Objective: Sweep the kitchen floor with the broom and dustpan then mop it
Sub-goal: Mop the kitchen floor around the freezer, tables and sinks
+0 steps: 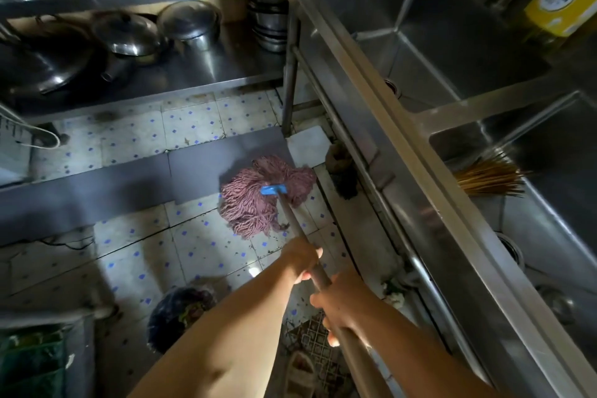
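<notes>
Both hands grip the long brown wooden mop handle (pixel 300 236), which runs from the lower right of the frame up toward the centre. The left hand (pixel 303 260) wraps its fingers round the handle higher up, nearer the head; the right hand (pixel 342 304) curls round it just below. The pinkish-purple string mop head (pixel 255 200), with its blue plastic clamp (pixel 274 189), lies spread at centre frame on the white floor tiles with small blue diamonds (pixel 193 245), overlapping a grey floor mat (pixel 129 184). Steel sinks (pixel 420 52) fill the right side; lidded steel pots (pixel 135 35) sit on a low shelf at upper left.
</notes>
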A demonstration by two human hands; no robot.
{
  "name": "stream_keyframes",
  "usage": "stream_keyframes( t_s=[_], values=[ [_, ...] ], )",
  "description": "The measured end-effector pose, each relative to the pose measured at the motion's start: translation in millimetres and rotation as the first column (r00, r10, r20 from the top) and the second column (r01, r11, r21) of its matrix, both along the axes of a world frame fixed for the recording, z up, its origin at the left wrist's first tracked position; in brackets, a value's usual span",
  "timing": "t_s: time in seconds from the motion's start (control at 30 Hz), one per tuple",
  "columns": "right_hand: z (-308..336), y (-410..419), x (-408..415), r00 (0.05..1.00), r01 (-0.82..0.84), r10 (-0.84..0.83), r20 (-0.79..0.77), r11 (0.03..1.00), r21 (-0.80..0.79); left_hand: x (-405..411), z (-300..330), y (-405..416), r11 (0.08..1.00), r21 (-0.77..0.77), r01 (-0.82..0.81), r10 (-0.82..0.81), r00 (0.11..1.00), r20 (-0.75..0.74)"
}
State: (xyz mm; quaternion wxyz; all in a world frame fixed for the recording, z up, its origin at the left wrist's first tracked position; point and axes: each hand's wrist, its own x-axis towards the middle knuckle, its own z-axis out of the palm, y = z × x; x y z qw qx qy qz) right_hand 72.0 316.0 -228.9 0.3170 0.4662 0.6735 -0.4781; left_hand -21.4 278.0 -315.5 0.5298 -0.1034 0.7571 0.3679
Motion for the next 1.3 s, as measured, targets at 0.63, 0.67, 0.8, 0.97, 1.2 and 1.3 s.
stream_keyframes(
  t_s=[0.63, 0.67, 0.8, 0.97, 1.2, 1.3],
  values=[
    [84, -49, 19, 0.983, -0.163, 0.178, 0.043, 0.959, -0.232, 35, 59, -78, 0.995, -0.065, 0.072, -0.072, 0.997, 0.001],
    [84, -48, 18, 0.985, -0.155, 0.169, 0.041, 0.959, -0.237, 34, 58, -78, 0.997, -0.058, 0.051, -0.053, 0.998, -0.022],
    [90, -44, 12, 0.99, -0.131, 0.139, 0.02, 0.963, -0.234, 31, 56, -75, 0.997, -0.055, -0.054, 0.057, 0.997, 0.053],
    [104, -31, -4, 0.977, -0.209, 0.21, -0.015, 0.96, -0.188, 17, 63, -69, 0.995, -0.089, -0.033, 0.038, 0.998, 0.054],
    [114, -7, -31, 0.999, -0.042, 0.043, -0.003, 0.936, -0.35, -9, 70, -65, 0.995, -0.005, -0.101, 0.101, 0.99, 0.097],
    [120, 7, -36, 0.992, 0.111, -0.126, 0.008, 0.84, -0.53, -19, 70, -61, 0.98, 0.085, -0.181, 0.17, 0.977, 0.127]
  ],
)
